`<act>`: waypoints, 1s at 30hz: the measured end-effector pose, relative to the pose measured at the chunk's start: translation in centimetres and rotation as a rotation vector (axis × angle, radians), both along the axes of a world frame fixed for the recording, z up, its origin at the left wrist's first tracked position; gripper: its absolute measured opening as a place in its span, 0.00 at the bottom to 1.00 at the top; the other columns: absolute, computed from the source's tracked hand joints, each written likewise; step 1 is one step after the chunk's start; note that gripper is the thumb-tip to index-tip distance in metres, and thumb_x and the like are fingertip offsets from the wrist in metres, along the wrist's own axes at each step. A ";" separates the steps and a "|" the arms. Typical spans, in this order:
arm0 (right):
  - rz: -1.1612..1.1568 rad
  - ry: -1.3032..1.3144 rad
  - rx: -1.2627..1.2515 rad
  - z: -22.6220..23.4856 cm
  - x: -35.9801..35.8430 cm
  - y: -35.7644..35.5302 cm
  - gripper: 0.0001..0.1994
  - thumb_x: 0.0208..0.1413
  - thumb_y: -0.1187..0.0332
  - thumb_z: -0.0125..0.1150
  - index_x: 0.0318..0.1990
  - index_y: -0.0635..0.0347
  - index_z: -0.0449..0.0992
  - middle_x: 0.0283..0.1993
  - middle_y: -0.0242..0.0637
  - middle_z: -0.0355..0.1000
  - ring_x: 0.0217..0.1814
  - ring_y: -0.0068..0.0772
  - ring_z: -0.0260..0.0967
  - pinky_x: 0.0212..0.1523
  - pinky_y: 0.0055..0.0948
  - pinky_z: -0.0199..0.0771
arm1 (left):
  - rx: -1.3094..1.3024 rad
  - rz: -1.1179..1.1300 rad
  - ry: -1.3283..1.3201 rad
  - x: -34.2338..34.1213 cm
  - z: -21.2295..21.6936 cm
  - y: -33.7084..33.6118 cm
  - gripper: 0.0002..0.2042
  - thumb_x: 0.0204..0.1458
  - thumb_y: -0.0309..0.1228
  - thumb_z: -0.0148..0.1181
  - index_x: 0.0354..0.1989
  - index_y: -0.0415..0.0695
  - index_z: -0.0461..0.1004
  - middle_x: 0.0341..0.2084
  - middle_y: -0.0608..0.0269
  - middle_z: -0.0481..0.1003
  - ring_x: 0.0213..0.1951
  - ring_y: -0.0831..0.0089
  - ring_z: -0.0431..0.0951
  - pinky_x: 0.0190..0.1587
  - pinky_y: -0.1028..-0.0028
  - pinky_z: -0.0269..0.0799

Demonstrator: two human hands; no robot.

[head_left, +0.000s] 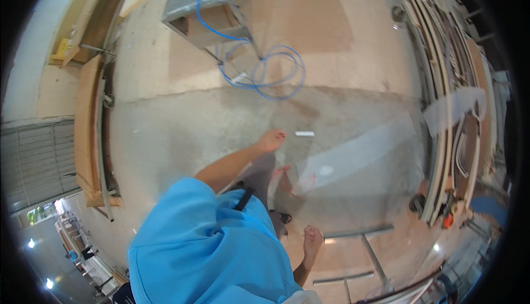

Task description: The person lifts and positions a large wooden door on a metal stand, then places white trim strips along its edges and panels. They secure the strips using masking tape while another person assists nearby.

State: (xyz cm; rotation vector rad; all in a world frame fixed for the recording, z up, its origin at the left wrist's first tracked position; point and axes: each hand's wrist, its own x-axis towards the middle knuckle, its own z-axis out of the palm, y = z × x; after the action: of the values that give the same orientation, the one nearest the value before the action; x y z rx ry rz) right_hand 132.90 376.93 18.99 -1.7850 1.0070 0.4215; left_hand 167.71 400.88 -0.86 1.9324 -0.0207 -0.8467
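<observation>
My left hand (271,140) is held out in front of me, its fingers curled in and nothing visible in them. A small white block-like piece (305,134) lies on the concrete floor beyond it, apart from the hand. Lower down, my right hand (312,240) hangs beside my body with the fingers closed, and I see nothing in it. A grey metal frame (359,230) stands or lies close to that hand; whether they touch is unclear. Thin red cord (301,185) lies loosely on the floor between the two hands.
A metal stand (204,22) carries a blue hose (301,75) coiled on the floor below. Long boards and strips (441,155) line the right side. Translucent sheeting (364,149) stretches across the floor toward them. Brown panels (88,133) lean at the left.
</observation>
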 end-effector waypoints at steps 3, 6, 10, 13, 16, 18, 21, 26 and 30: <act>-0.024 -0.119 0.141 -1.7 6.2 1.9 0.14 0.61 0.67 0.61 0.48 0.67 0.78 0.41 0.43 0.79 0.40 0.29 0.76 0.42 0.29 0.77 | 0.048 0.040 -0.061 4.2 1.0 1.6 0.12 0.57 0.34 0.58 0.45 0.41 0.79 0.36 0.59 0.82 0.40 0.69 0.80 0.44 0.69 0.75; -0.107 -0.029 0.225 -1.9 9.8 3.2 0.15 0.60 0.67 0.61 0.51 0.68 0.77 0.43 0.42 0.78 0.40 0.28 0.75 0.42 0.28 0.77 | 0.261 -0.014 -0.061 6.1 0.8 5.0 0.14 0.55 0.36 0.59 0.44 0.41 0.80 0.38 0.55 0.82 0.42 0.66 0.81 0.45 0.67 0.75; -0.115 -0.086 0.170 -1.6 11.4 3.5 0.16 0.60 0.67 0.61 0.51 0.68 0.77 0.41 0.41 0.78 0.39 0.26 0.75 0.40 0.26 0.77 | 0.460 0.013 -0.063 6.8 0.3 12.8 0.15 0.51 0.37 0.60 0.41 0.41 0.81 0.36 0.52 0.82 0.40 0.60 0.82 0.44 0.64 0.76; -0.105 -0.106 0.127 -3.5 11.8 2.4 0.15 0.61 0.65 0.60 0.50 0.67 0.77 0.37 0.37 0.78 0.35 0.23 0.73 0.35 0.24 0.74 | 0.574 0.085 0.043 6.6 0.9 17.3 0.13 0.50 0.35 0.61 0.41 0.42 0.82 0.30 0.55 0.82 0.34 0.64 0.82 0.39 0.66 0.77; -0.084 -0.142 0.088 -9.3 12.5 0.4 0.14 0.63 0.61 0.60 0.43 0.64 0.79 0.32 0.32 0.76 0.33 0.19 0.71 0.31 0.21 0.69 | 0.456 0.084 0.005 7.4 2.9 19.3 0.15 0.54 0.37 0.60 0.45 0.42 0.80 0.32 0.58 0.82 0.34 0.71 0.81 0.37 0.72 0.76; -0.212 -0.186 0.187 -15.5 12.6 0.3 0.12 0.64 0.62 0.58 0.37 0.62 0.80 0.31 0.29 0.76 0.31 0.16 0.69 0.29 0.20 0.68 | 0.446 -0.018 0.021 7.7 5.1 19.0 0.17 0.58 0.40 0.59 0.48 0.41 0.78 0.35 0.57 0.81 0.36 0.72 0.80 0.39 0.72 0.75; -0.379 0.277 0.236 -24.3 10.7 0.4 0.13 0.60 0.61 0.60 0.35 0.64 0.79 0.24 0.30 0.72 0.22 0.18 0.66 0.16 0.24 0.60 | 0.512 -0.273 0.185 6.8 8.0 17.0 0.29 0.57 0.51 0.59 0.58 0.39 0.71 0.47 0.47 0.78 0.50 0.59 0.78 0.53 0.64 0.72; -0.289 0.005 0.020 -32.0 12.8 1.5 0.10 0.57 0.68 0.61 0.41 0.64 0.80 0.29 0.35 0.75 0.27 0.23 0.73 0.23 0.26 0.70 | 0.894 -0.696 0.112 6.3 3.7 15.4 0.37 0.55 0.55 0.58 0.64 0.38 0.65 0.56 0.40 0.71 0.61 0.46 0.69 0.63 0.58 0.65; -0.179 -0.252 -0.168 -35.3 17.8 4.5 0.15 0.57 0.66 0.63 0.50 0.60 0.79 0.33 0.35 0.77 0.29 0.22 0.74 0.30 0.27 0.73 | 0.765 -0.442 0.040 14.8 -9.2 21.0 0.32 0.55 0.51 0.61 0.60 0.39 0.69 0.58 0.43 0.70 0.63 0.48 0.66 0.65 0.57 0.61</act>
State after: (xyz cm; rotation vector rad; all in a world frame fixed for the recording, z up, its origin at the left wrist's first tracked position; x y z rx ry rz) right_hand 150.74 381.41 -16.36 -1.8233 1.0353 -0.0010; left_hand 182.51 421.88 -10.03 2.6795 -0.1183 -1.3182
